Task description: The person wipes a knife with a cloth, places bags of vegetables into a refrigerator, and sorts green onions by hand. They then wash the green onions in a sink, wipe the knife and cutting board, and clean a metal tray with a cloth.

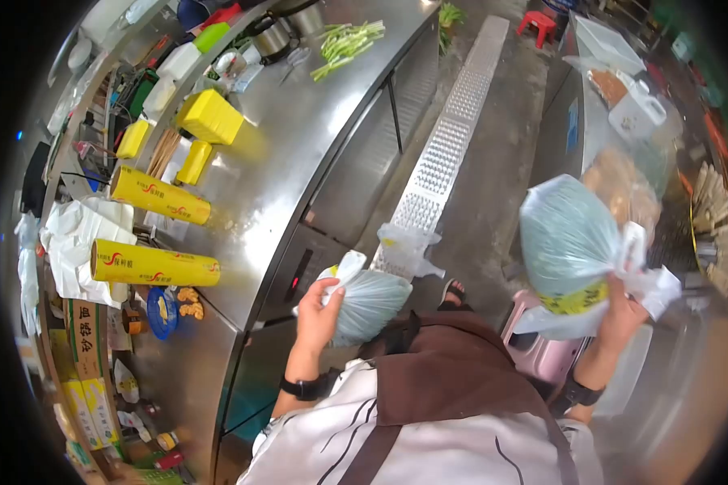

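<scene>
While you look down past your brown apron, each of your hands holds a knotted plastic bag. Your left hand, at lower centre-left of the frame, pinches the white tied top of the smaller bag between thumb and fingers; this bag is pale bluish green and bulges toward the centre. Your right hand, at the right, is closed around the gathered neck of the larger bag, whose rounded, blue-green body sits higher in the frame, with yellow showing at its lower side. What is inside either bag you cannot tell through the plastic.

Below the larger bag is a pink bin, and behind it a clear bag of brownish contents. Near the smaller bag, a crumpled clear bag lies over the near end of the metal grating, which runs up the floor toward a red stool at the top.

On your left, the steel counter carries cut green stalks at the top and two long yellow boxes at the left side. Just below them sit a blue basket and some knobbly ginger-like pieces.
</scene>
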A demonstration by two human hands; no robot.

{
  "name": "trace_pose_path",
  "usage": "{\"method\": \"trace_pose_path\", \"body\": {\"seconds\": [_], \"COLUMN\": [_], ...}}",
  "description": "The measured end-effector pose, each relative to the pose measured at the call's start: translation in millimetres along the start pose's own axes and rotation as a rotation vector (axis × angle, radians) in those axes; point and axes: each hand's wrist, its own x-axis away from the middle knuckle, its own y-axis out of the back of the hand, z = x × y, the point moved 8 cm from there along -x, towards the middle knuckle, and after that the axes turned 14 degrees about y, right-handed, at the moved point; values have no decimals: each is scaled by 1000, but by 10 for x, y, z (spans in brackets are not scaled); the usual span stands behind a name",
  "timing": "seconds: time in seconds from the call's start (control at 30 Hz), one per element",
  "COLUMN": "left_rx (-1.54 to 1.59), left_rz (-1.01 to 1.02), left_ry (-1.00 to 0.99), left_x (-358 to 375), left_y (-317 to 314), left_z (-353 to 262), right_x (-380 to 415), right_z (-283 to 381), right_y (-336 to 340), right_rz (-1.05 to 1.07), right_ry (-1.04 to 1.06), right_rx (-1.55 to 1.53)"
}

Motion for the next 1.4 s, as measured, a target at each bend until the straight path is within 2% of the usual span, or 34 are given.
{"method": "trace_pose_path", "body": {"seconds": [0.1,0.2,0.23,0.33,0.4,0.5,0.67,0.77,0.87,0.93,1.0,1.03,1.1,1.17,1.3,1.4], "left_rx": [148,314,365,277,397,508,579,387,317,420,388,506,514,426,456,380], "left_rz": [-146,-271,-298,-493,-559,-661,-801,-976,-936,-931,-957,-931,-891,-826,-601,-445], "left_ry": [-8,10,39,-50,-57,-38,-51,-14,35,38,43,54,27,-1,-81,-138], "left_x": [-92,-207,-224,-311,-482,-840,-1658,-2010,-2402,-2609,-2716,-2834,-3038,-3285,-3684,-3952], "left_y": [60,202,245,405,454,628,1014,1192,1191,1208,1204,1182,1086,987,656,398], "left_z": [-297,-620,-721,-1130,-1256,-1280,-1253,-1301,-1334,-1378,-1637,-1678,-1927,-2116,-2563,-2931], "right_x": [-626,-1069,-1185,-1460,-1629,-1781,-2128,-2359,-2779,-3052,-3316,-3434,-3696,-3907,-4244,-4469], "right_z": [-46,-220,-275,-388,-450,-624,-1061,-1128,-1197,-1232,-1191,-1150,-1167,-1201,-1549,-1902], "right_y": [-613,-1053,-1153,-1472,-1658,-1930,-2897,-3589,-4188,-4505,-4707,-4819,-4924,-4994,-5033,-5008], "right_rz": [84,176,163,181,211,283,494,540,553,527,500,470,444,390,355,337], "right_ry": [140,-13,-20,-10,11,-44,-74,-27,-2,23,23,23,88,71,23,-45], "right_rx": [-127,-173,-191,-245,-244,-185,-8,-10,93,54,29,-25,7,9,24,183]}}
